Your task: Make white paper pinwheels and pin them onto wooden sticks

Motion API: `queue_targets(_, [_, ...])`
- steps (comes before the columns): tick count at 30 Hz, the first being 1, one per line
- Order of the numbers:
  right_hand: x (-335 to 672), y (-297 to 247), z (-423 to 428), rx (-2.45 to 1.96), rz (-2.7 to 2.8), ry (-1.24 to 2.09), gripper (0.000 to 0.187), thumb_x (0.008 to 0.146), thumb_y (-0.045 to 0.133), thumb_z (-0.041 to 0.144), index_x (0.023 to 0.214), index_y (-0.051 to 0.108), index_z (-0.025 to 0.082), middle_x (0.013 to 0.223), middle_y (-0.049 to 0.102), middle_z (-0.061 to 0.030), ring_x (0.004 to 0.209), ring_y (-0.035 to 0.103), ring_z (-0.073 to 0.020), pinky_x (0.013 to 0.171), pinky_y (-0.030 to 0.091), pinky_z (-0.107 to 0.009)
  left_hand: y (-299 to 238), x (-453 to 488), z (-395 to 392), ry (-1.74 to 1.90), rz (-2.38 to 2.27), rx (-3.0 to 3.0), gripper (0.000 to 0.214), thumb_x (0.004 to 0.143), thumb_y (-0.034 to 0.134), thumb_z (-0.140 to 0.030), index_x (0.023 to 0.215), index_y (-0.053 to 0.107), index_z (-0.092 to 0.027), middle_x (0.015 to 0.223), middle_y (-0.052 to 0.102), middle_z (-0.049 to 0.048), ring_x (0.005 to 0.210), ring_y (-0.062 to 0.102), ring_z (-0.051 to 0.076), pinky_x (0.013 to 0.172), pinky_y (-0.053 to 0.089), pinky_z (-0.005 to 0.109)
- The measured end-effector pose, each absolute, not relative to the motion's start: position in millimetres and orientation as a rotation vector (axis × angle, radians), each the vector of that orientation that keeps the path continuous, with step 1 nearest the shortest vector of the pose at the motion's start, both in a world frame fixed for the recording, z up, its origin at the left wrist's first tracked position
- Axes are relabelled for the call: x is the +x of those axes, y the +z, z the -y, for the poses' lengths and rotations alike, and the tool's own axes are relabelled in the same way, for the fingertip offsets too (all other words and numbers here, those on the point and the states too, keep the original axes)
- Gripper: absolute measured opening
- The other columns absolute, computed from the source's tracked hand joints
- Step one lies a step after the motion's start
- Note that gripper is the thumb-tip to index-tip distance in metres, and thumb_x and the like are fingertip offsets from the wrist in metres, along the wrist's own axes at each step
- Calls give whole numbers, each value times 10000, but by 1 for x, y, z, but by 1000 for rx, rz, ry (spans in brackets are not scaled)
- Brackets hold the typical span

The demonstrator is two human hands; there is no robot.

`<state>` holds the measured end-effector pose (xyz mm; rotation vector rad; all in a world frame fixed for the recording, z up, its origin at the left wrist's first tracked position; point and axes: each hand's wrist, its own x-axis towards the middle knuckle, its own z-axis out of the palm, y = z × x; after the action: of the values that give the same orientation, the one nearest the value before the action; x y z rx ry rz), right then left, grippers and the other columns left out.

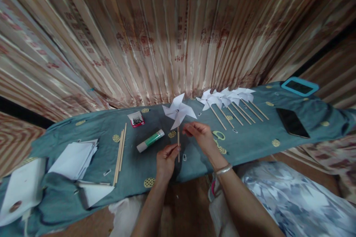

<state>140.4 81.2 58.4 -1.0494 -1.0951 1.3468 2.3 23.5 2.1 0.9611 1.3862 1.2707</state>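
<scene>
A white paper pinwheel [182, 112] on a thin wooden stick [178, 139] stands in front of me, a pin head at its centre. My left hand [166, 161] is closed around the lower part of that stick, pinching it between thumb and fingers. Just right of the stick, below the paper blades, is my right hand [198, 133]. Its fingers are loosely bent and apart, with nothing visible in them. A bracelet circles the right wrist. Several finished pinwheels [221, 98] lie in an overlapping row to the right, sticks pointing toward me.
On the green cloth [194, 168] lie a glue stick [151, 140], a small red box of pins [137, 119], loose wooden sticks [120, 152], white paper sheets [73, 159] and green-handled scissors [218, 135]. A phone [292, 122], a blue-framed device [299, 86] and a white device [23, 185] lie farther out. Curtains hang behind.
</scene>
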Motion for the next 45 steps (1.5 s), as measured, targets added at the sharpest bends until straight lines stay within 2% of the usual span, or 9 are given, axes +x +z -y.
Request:
queue_targets(6, [169,58,-91,-1117,888,1106,350,604,794,525,548,672,202,559,656,-13,491,450,-94,513,369,-250,1,1,-22,1277,-1402,961,292,626,729,-442,770,796,-197,716,722,39,687,624,188,689,487,302])
queue_targets(12, [180,52,-104,-1153,829,900,286,597,789,481,670,725,213,706,711,-22,686,582,-151,671,455,-289,2,2,-21,1270,-1369,995,251,650,734,-403,785,804,-204,712,724,40,651,604,169,651,477,283])
queue_targets(15, [176,51,-107,-1134,854,939,276,577,808,460,680,735,215,699,702,-12,704,582,-157,708,461,-302,2,3,-21,1261,-1370,998,248,642,730,-390,786,808,-205,699,719,33,638,593,159,648,468,279])
queue_targets(23, [166,46,-109,-1105,807,1074,269,509,848,414,638,730,209,630,670,14,625,543,-125,661,436,-280,0,5,-21,1265,-1387,996,244,641,720,-377,785,807,-201,712,720,32,668,606,162,655,459,273])
queue_targets(28, [163,46,-107,-1098,825,1070,243,530,835,402,626,725,208,619,664,15,625,538,-126,654,426,-280,1,4,-21,1275,-1394,992,228,635,723,-372,771,807,-209,683,708,22,647,599,157,630,451,266])
queue_targets(33, [158,47,-104,-1091,864,1085,227,563,812,400,629,718,204,614,653,17,628,520,-129,638,411,-278,1,6,-21,1297,-1407,968,226,632,723,-378,768,805,-217,748,749,33,686,640,176,661,477,277])
queue_targets(45, [141,47,-94,-1052,922,1210,231,586,806,408,608,709,199,587,594,21,597,456,-112,600,371,-268,-5,4,-22,1345,-1410,978,226,656,733,-371,788,795,-198,760,748,41,718,666,187,688,500,286])
